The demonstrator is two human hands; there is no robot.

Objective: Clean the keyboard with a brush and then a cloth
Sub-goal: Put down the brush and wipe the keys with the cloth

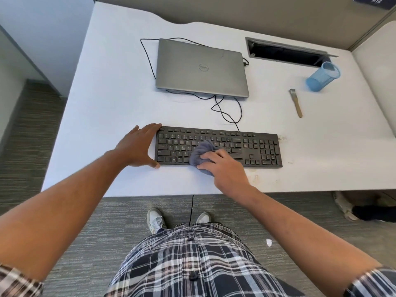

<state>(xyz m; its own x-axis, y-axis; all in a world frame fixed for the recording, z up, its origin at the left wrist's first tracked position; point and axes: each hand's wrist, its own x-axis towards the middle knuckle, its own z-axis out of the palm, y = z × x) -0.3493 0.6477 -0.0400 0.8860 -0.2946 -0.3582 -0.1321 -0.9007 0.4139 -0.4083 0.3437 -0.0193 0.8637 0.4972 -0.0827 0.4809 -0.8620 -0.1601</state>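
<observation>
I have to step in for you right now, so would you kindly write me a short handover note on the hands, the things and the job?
Left hand: open, braced against the left end of the keyboard.
Right hand: grips the grey cloth, bunched on the middle keys.
Brush: lying on the desk beyond the keyboard's right end, near the blue mesh cup.
Done: brush set aside, so brushing looks finished; crumbs lie by the right end.
Left: wipe the remaining keys, likely the number pad side, then put the cloth down.
</observation>
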